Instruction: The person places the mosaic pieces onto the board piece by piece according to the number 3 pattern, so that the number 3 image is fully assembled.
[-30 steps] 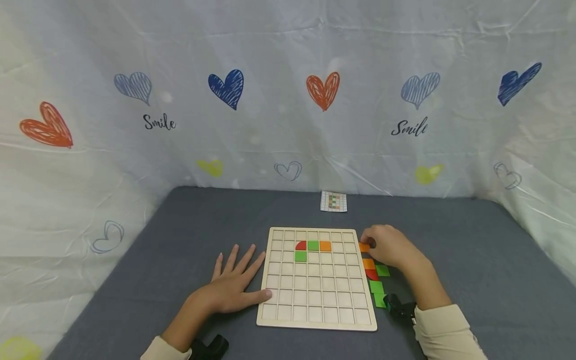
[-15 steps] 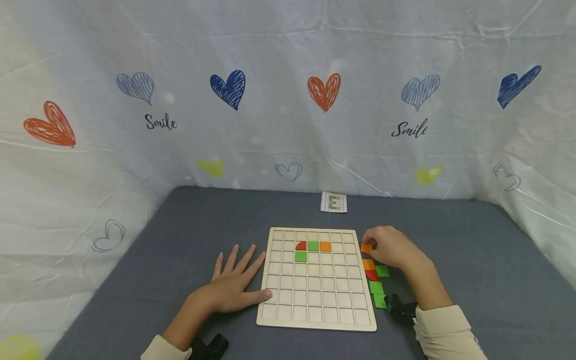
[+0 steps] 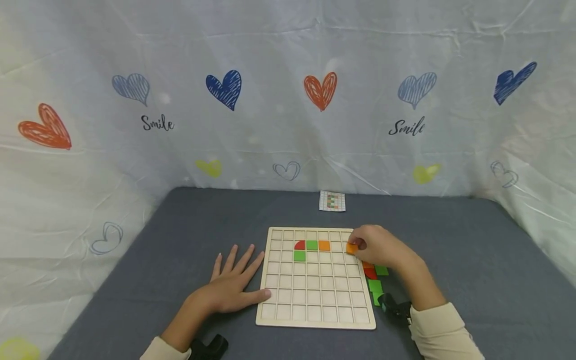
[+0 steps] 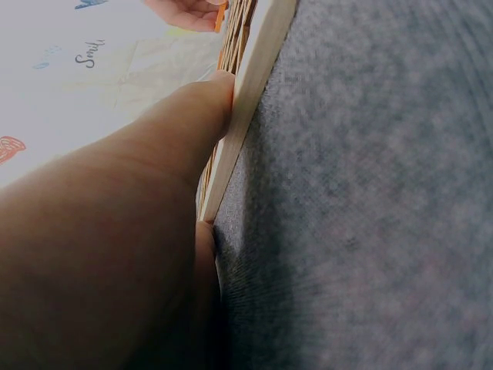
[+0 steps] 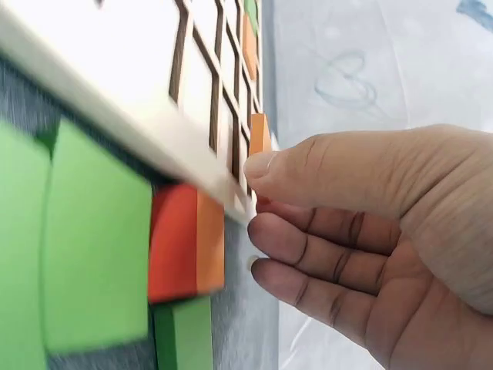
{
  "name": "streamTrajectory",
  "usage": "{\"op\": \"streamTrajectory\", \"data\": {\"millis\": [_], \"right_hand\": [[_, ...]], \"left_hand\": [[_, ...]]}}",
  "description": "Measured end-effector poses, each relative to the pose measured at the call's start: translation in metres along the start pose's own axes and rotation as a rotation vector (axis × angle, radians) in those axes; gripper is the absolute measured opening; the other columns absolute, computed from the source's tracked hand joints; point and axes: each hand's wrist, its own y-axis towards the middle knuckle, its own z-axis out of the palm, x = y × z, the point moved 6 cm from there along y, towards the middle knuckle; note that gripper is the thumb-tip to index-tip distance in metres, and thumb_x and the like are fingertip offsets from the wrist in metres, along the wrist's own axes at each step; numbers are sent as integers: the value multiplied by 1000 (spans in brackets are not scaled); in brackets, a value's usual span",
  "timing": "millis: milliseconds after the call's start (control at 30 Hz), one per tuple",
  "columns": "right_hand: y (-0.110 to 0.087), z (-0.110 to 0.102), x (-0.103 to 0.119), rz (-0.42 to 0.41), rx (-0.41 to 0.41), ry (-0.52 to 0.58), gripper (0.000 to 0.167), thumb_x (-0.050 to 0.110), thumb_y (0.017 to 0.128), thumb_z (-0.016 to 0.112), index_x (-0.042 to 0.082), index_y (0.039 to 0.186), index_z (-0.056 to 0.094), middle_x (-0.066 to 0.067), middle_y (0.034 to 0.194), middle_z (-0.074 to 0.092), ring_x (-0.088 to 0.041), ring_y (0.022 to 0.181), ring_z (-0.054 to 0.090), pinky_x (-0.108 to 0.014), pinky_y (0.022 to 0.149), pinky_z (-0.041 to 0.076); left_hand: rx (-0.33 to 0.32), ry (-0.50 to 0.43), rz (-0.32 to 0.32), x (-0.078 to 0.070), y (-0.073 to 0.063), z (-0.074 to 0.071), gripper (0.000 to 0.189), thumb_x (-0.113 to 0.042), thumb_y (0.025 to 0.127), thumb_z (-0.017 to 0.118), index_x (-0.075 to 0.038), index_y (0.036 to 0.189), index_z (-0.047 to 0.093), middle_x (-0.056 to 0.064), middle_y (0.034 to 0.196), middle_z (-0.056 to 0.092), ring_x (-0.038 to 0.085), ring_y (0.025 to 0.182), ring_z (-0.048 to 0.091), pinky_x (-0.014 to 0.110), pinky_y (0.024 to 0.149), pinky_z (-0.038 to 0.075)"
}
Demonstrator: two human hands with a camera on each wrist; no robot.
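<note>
An orange square tile (image 3: 352,248) is pinched between the thumb and fingers of my right hand (image 3: 380,245), over the right edge of the wooden grid board (image 3: 315,320). In the right wrist view the tile (image 5: 259,132) stands tilted at the thumb tip. My left hand (image 3: 234,287) lies with fingers spread at the board's left side, its thumb (image 4: 219,89) resting on the rim. On the board sit a red rounded tile (image 3: 300,245), a green tile (image 3: 312,245) and an orange tile (image 3: 324,245) in a row, with another green tile (image 3: 299,255) below the red one.
Along the board's right side lie loose tiles: green ones (image 3: 375,286), a red one (image 3: 371,273) and an orange one, partly hidden by my right hand. A small printed pattern card (image 3: 332,201) lies behind the board. A white curtain (image 3: 252,135) hangs behind the table.
My right hand has lifted the orange tile from beside the board and moved left with it, over the board's right edge. The left hand has stayed in place.
</note>
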Motion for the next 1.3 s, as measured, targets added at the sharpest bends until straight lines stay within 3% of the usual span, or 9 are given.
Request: {"op": "streamTrajectory", "data": {"millis": [433,633,867,1300], "right_hand": [[4,13,37,-116,6,-15,17,-2,86,75,7,101,75,0,99,67,-15,82,55,-33,73,50],[6,22,46,-143,23,-17,23,-7,83,68,7,99,76,0,95,65,-16,78,51,-32,68,44],[9,35,67,-212,41,-40,21,-6,84,69,8,97,78,-1,97,68,-15,84,59,-30,74,52],[11,54,97,-281,-59,-141,19,-6,81,70,13,81,74,3,84,65,-13,80,58,-30,73,52]], "left_hand": [[-11,32,-12,8,5,7,100,-86,84,43,-32,162,14,-3,167,-2,33,149,-18,63,112,-15],[-13,32,-13,8,5,7,100,-86,84,44,-32,162,14,-3,166,-2,32,150,-18,63,112,-16],[-16,25,-13,6,4,7,99,-85,84,45,-31,162,15,-3,166,-2,33,150,-18,62,111,-16],[-11,31,-8,9,6,9,99,-86,85,42,-31,162,13,-2,167,-3,32,149,-19,62,111,-17]]}}
